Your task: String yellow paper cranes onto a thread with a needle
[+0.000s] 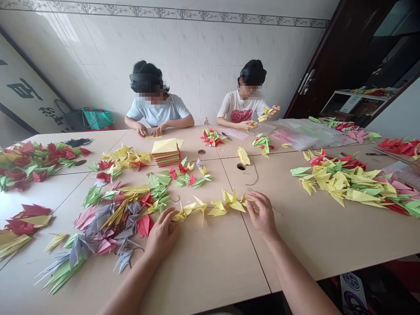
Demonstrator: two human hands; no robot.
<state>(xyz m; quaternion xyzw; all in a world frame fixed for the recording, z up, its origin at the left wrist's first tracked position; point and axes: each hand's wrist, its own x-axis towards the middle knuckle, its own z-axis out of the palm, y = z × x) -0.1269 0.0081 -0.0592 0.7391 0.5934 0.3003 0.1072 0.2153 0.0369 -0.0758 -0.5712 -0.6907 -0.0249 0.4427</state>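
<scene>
A string of yellow paper cranes (226, 205) stretches across the table in front of me, several cranes in a row. At its left end, the fingers of my left hand (164, 229) are closed on it. My right hand (262, 214) pinches the other end beside the last crane, its thumb and fingertips close together. The thread in my fingers is too thin to make out clearly. Just left of my left hand lies a heap of grey, pink, green, red and yellow cranes (108, 214).
Across the table, one person (157, 109) handles yellow paper and another person (244, 107) holds yellow cranes. A stack of coloured paper squares (166, 153) stands mid-table. More crane piles lie at the right (348, 179) and left (36, 162). A cable hole (241, 166) opens beyond my right hand.
</scene>
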